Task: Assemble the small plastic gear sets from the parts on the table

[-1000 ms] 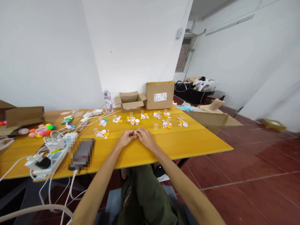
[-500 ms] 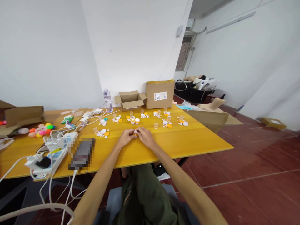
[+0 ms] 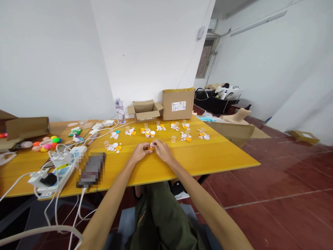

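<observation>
My left hand [image 3: 139,153] and my right hand [image 3: 161,150] meet over the middle of the yellow table [image 3: 197,158]. Both pinch a small orange round piece [image 3: 150,148] between their fingertips, and a tiny white part shows on top of it. Beyond the hands lie several small groups of orange caps, white bits and clear little cups [image 3: 173,139], spread in a row across the table.
Two cardboard boxes [image 3: 178,103] and a water bottle [image 3: 120,111] stand at the back by the wall. At the left are a power strip with white cables [image 3: 56,171], a dark phone [image 3: 91,170], coloured balls [image 3: 47,143] and another box [image 3: 26,128]. Red tiled floor lies to the right.
The hands stay joined on the orange piece; the fingers have shifted slightly, with the right fingertips now raised a little over it. The view has barely moved.
</observation>
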A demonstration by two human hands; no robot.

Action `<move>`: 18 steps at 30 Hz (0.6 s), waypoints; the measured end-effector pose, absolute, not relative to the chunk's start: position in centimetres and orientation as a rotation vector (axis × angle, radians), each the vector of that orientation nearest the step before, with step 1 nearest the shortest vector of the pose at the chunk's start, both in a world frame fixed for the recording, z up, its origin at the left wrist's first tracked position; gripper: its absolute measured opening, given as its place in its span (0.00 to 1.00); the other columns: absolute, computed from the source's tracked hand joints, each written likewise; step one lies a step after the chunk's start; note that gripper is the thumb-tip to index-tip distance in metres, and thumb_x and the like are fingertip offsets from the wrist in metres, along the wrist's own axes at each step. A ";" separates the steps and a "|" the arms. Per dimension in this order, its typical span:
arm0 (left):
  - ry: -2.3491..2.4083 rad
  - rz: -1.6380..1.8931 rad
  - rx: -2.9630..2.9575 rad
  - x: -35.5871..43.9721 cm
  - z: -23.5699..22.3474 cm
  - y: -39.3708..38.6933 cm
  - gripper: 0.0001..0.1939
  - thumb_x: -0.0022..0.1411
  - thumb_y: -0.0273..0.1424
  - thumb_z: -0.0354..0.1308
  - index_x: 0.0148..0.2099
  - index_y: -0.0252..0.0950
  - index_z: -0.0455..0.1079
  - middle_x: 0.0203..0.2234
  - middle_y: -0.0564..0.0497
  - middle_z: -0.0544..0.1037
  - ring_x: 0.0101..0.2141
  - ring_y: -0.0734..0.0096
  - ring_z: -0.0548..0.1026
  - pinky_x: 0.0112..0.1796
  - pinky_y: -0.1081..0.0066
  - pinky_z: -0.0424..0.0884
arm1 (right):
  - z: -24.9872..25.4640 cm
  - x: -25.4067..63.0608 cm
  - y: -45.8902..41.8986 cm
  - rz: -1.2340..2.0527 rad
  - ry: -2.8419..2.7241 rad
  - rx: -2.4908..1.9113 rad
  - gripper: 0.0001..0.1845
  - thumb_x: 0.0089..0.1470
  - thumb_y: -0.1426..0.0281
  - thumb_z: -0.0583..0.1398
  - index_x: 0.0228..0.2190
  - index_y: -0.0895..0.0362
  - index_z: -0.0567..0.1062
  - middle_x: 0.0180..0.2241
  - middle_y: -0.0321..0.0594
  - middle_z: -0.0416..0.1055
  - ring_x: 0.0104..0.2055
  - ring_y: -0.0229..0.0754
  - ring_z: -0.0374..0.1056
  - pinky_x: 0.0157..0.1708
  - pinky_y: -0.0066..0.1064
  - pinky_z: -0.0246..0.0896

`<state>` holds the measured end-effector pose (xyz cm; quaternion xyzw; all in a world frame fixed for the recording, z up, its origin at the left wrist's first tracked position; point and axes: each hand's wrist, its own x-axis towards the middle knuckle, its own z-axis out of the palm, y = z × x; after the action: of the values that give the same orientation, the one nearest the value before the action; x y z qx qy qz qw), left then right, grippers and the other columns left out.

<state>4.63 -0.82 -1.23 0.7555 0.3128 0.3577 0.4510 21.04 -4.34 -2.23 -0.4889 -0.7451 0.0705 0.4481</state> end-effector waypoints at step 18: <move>0.760 0.886 1.814 4.6 -1.2 -0.9 0.06 0.49 0.25 0.64 0.34 0.34 0.76 0.31 0.51 0.82 0.36 0.64 0.78 0.43 0.66 0.72 | -2.3 21.0 -4.4 0.133 -1.886 -1.222 0.07 0.59 0.74 0.59 0.33 0.51 0.76 0.36 0.39 0.77 0.40 0.44 0.72 0.39 0.30 0.63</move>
<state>4.62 -0.86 -1.16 0.7413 0.3104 0.3619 0.4725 21.00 -4.44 -2.28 -0.4900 -0.7562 0.0533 0.4304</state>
